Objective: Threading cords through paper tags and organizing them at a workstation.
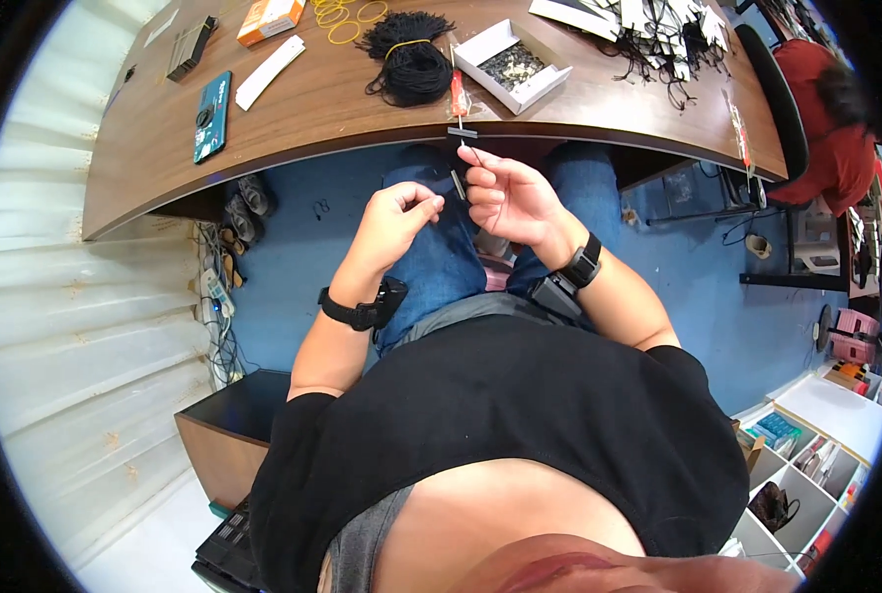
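Brown table [312, 111] — black cords [413, 74], white tray [545, 92].

Right fingers [482, 177] pinching a dark cord [477, 155], left fingers [424, 208] nearby; wooden desk [312, 114] ahead

No text can be read; the teal package [213, 119] bears pale lettering [222, 92] (too small to decipher).

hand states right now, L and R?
Left hand: closed, fingers pinched together; whether anything is between them can't be told.
Right hand: closed, apparently pinching a thin dark cord.
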A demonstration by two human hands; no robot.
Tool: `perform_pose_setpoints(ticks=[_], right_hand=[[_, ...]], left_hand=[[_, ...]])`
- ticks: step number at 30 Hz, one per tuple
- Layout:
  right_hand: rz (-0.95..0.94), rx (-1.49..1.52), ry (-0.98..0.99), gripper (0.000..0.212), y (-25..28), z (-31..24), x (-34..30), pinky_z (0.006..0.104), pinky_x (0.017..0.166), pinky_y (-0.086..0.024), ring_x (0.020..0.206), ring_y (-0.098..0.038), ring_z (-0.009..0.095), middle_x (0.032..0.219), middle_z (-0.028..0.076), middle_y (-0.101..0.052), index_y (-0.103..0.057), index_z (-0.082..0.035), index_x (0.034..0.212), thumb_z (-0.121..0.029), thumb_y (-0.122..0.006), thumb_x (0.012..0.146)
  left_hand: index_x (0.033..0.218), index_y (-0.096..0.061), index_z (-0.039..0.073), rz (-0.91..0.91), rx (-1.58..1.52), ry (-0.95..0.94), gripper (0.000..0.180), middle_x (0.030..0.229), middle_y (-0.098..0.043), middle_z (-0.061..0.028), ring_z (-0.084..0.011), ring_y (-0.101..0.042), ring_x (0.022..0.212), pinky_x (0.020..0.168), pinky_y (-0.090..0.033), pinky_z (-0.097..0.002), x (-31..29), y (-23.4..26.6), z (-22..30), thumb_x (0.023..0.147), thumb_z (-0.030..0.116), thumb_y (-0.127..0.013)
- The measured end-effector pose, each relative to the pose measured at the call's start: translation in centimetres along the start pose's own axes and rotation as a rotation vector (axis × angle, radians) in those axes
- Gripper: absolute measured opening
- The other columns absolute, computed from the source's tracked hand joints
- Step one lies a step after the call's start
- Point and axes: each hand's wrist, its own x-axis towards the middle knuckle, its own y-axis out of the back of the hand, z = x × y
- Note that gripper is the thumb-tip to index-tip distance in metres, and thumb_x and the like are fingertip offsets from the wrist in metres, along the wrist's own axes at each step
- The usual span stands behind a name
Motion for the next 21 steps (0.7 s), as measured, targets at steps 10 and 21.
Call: perform_pose_setpoints(ticks=[10, 21], right_hand=[[0.055, -2.298, 0.865, 0.03, -2.1, 3.5, -0.8, 0.0327, 0.052, -0.051, 0.061, -0.064, 0.023, 0.072, 0.005, -0.065, -0.06, -0.013, 0.108, -0.011, -0.061, 0.077], [0.102, -2.547, 1.014, 0.025, -1.1, 3.4, -0.7, 0.0312, 0.046, -0.048, 0.055, -0.063, 0.02, 0.065, 0.004, -0.063, -0.062, -0.009, 0.1, -0.018, -0.06, 0.077]], left_hand=[[0.092, -0.061, 0.015, -0.161, -0.971, 0.409, 0.011, 0.089, -0.06, 0.0011, -0.0127, -0.054, 0.086, 0.079, -0.041, -0.0347, 0.3, -0.9, -1.7, 0.091, 0.022, -0.053], [0.105, -0.06, 0.015, -0.204, -0.985, 0.565, 0.025, 0.104, -0.062, -0.0022, -0.0187, -0.053, 0.102, 0.094, -0.033, -0.0429, 0.1, -2.2, -1.1, 0.094, 0.03, -0.043]])
